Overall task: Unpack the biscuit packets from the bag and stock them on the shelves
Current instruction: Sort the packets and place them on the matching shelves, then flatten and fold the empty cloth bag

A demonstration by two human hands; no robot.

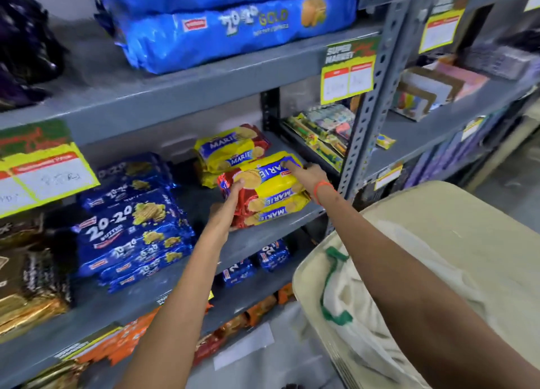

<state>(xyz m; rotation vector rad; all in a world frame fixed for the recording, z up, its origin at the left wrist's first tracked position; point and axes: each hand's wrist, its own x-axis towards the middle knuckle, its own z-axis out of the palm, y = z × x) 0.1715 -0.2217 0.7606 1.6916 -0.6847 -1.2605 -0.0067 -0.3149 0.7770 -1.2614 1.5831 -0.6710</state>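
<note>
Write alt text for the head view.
Both hands, left hand and right hand, hold a stack of Marie biscuit packets on a grey shelf, beside blue 20-20 packets. A cloth bag lies lower right.

Bright, even indoor light; soft shadows beneath the grey shelves. Glare on the blue 20-20 Gold packs. Motion blur throughout, wide-angle bending at edges, far-left dark packets smeared.
</note>
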